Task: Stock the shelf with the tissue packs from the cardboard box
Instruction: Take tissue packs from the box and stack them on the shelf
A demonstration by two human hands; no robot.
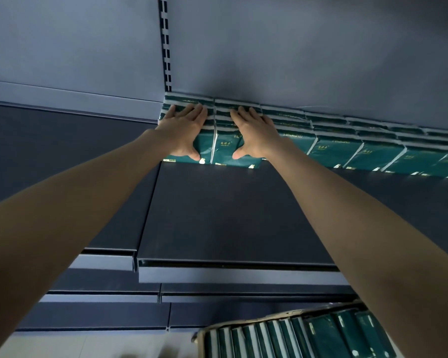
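Green and white tissue packs (331, 148) stand in stacked rows along the back of a dark shelf (230, 215), against the grey back panel. My left hand (185, 130) lies flat with straight fingers on the leftmost stack. My right hand (254, 133) presses flat on the stack beside it, thumb spread down. A cardboard box (246, 324) at the bottom right holds several more green tissue packs (308, 337) standing on edge.
A slotted upright (166, 47) runs down the back panel just above the leftmost stack. Lower shelf edges (217, 275) step out beneath the shelf. A neighbouring dark shelf section (62, 156) lies to the left. Pale floor (88, 344) shows at the bottom left.
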